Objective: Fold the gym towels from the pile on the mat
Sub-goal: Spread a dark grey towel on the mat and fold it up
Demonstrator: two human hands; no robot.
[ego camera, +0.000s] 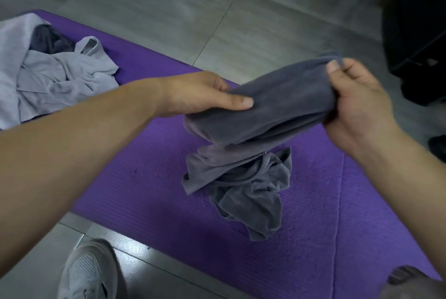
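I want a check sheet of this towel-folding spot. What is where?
Surface: purple ribbed foam mat on grey floor tiles.
Job's things: dark grey terry towel held up; crumpled grey towel on the mat below; pale grey cloth pile at the mat's left end.
Clutter: nothing seen.
Grippers: left hand grips one end of the held towel, right hand pinches the other.
Cables: nothing seen.
Surroundings: grey mesh shoe, black bulky object at right.

Grey tiled floor with thin seams; dark furniture stands at right.
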